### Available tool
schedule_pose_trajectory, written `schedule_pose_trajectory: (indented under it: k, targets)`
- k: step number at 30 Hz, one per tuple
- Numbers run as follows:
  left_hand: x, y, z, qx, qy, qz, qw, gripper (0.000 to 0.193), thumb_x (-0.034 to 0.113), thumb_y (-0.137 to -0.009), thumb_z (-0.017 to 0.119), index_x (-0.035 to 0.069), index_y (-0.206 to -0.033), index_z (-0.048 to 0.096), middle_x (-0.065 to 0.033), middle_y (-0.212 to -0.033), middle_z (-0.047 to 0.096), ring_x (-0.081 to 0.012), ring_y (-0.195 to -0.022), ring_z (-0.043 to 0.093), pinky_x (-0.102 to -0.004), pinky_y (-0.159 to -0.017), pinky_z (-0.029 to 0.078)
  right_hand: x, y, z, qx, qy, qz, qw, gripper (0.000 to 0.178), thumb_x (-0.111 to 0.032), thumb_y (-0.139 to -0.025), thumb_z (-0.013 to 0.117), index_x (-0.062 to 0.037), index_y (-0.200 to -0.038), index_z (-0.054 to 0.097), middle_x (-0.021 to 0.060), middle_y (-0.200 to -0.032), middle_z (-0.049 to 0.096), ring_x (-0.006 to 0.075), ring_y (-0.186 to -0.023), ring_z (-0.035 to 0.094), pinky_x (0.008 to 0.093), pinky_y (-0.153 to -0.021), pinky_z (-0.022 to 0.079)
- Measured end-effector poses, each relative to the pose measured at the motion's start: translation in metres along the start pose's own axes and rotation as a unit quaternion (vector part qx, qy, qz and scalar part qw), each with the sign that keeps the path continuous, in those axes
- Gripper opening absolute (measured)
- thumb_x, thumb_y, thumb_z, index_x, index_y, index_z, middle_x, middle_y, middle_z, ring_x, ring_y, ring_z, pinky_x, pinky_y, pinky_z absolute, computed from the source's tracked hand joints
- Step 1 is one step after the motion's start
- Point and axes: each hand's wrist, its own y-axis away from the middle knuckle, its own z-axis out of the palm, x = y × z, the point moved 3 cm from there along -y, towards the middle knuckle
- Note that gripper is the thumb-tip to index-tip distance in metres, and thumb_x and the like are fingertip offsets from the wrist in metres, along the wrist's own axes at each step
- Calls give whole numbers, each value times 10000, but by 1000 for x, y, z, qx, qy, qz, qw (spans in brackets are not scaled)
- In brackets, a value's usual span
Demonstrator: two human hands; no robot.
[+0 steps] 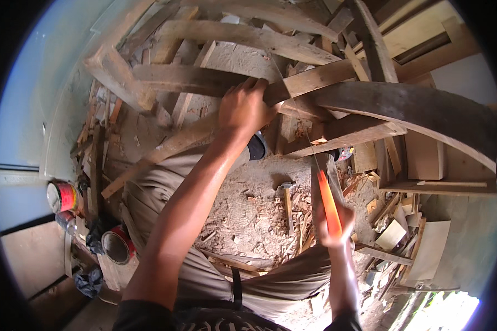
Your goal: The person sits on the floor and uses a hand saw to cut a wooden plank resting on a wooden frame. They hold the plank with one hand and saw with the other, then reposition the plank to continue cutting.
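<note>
My right hand [341, 227] is closed around the orange handle of a handsaw [328, 199]. Seen nearly edge-on, the saw's thin blade runs up and away from the handle and crosses a wooden beam [317, 79] just right of my left hand. Whether its teeth are inside the wood cannot be made out. My left hand [244, 107] grips that beam from above, its fingers curled over the far side and partly hidden. A broad curved timber [414, 105] stretches to the right of the blade, and another wooden bar [353, 136] lies below it.
A hammer [288, 207] lies among wood chips on the floor between my legs. Two open cans, one red and yellow [66, 197] and one dark red [117, 245], stand at left. Offcuts [392, 234] are heaped at right. More timbers [248, 37] cross the far side.
</note>
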Motion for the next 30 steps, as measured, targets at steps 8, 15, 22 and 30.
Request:
schedule_pose_trajectory:
  k: [8, 15, 22, 30]
  targets:
    - [2, 4, 8, 15, -30, -26, 999, 385, 360, -707, 826, 76, -920, 676, -115, -920, 696, -312, -862, 697, -430, -784, 557, 2, -6, 10, -20, 21, 100, 995, 194, -173, -869, 564, -12, -802, 649, 57, -572, 545, 156, -445, 528, 314, -431, 413]
    - [5, -3, 5, -4, -16, 5, 1000, 366, 349, -708, 820, 69, -896, 677, -120, -893, 700, -325, -829, 700, -431, -763, 564, -5, -84, 19, -8, -95, 92, 991, 220, -147, -902, 621, 2, -741, 628, 47, -534, 519, 91, -457, 472, 291, -424, 369]
    - [7, 3, 4, 44, -27, -2, 999, 391, 335, -695, 838, 63, -931, 685, -123, -895, 702, -343, -821, 699, -444, -750, 562, -15, 22, -20, -22, 89, 14, 996, 215, -157, -895, 588, 28, -912, 696, 130, -653, 628, 246, -466, 584, 331, -438, 420]
    - [9, 0, 7, 7, -9, -1, 1000, 366, 324, -699, 829, 64, -909, 678, -126, -900, 701, -335, -828, 698, -447, -751, 563, -5, -77, 21, 2, -56, 54, 997, 222, -139, -906, 618, -4, -730, 607, 60, -555, 539, 162, -419, 491, 317, -417, 362]
